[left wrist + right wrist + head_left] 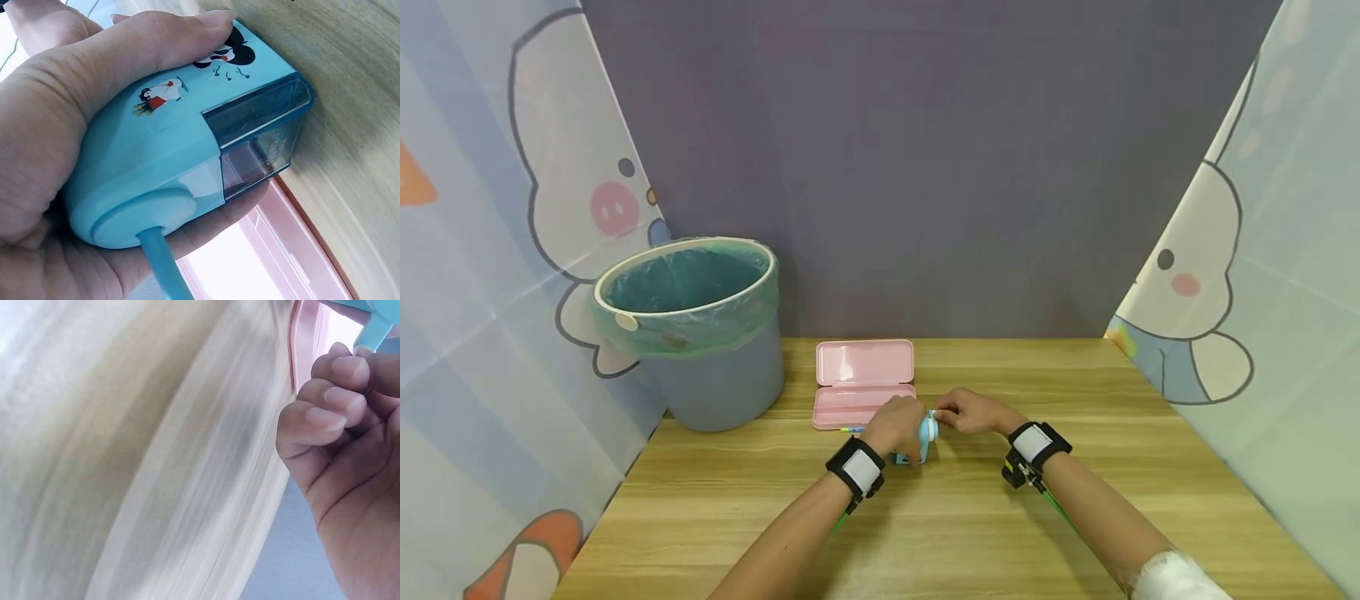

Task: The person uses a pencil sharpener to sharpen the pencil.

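A light blue crank pencil sharpener (125, 144) with small cartoon prints and a clear shavings drawer (262, 137) is gripped by my left hand (895, 427), thumb across the printed face. From its round end projects the blue crank arm (164, 262). My right hand (976, 412) is at that end, thumb and forefinger pinching the tip of the crank (375, 331), the other fingers curled. Just behind my left hand lies an open pink pencil case (865, 364), its lid folded back. A small yellow and blue stick (852, 430) lies along the case's front edge, partly hidden by the hand.
A large grey-blue bin (722, 383) with a green plastic liner stands at the back left of the wooden table (1075, 517). A dark grey panel (940, 167) rises behind, and cartoon-printed cloths (1262, 250) hang at both sides.
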Demonstrator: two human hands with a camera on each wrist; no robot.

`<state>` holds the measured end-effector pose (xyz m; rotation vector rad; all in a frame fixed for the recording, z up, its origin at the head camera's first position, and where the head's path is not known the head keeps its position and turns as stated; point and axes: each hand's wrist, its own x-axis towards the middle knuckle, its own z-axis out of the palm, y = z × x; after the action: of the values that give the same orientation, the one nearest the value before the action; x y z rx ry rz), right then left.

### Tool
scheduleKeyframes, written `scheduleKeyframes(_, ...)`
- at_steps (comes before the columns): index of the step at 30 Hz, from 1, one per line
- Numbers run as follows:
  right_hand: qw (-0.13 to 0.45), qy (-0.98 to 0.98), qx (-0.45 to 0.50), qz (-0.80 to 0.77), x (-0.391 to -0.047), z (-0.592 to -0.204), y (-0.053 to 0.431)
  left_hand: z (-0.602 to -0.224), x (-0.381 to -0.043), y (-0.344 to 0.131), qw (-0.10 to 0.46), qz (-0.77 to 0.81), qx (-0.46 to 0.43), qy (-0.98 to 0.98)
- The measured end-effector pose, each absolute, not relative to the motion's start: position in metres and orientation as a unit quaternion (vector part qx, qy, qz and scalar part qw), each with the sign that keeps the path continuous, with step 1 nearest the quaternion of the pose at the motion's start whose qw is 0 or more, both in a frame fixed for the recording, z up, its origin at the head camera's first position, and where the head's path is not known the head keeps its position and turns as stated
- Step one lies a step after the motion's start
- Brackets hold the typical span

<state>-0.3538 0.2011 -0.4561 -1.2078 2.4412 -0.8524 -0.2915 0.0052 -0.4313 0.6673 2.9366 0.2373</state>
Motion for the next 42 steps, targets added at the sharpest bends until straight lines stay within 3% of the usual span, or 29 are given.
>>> scheduleKeyframes(14,0.132,0.853,-0.441,-0.244,-0.347,-0.462,0.197,-0.432,-0.294,0.006,0.063,0.074,0.22,0.971)
scheduleKeyframes(22,0.173,0.842,-0.433,-0.271,-0.339,-0.469,0.198,-0.431,-0.295,0.006,0.057,0.071,0.221,0.971)
scheduleKeyframes(29,0.145,0.845,-0.455,-0.241,-0.332,-0.47,0.197,-0.433,-0.297,0.005,0.055,0.079,0.225,0.97)
scheduleKeyframes(42,0.146,0.839,-0.471,-0.23,-0.319,-0.468,0.2,-0.433,-0.296,0.007,0.057,0.081,0.216,0.971)
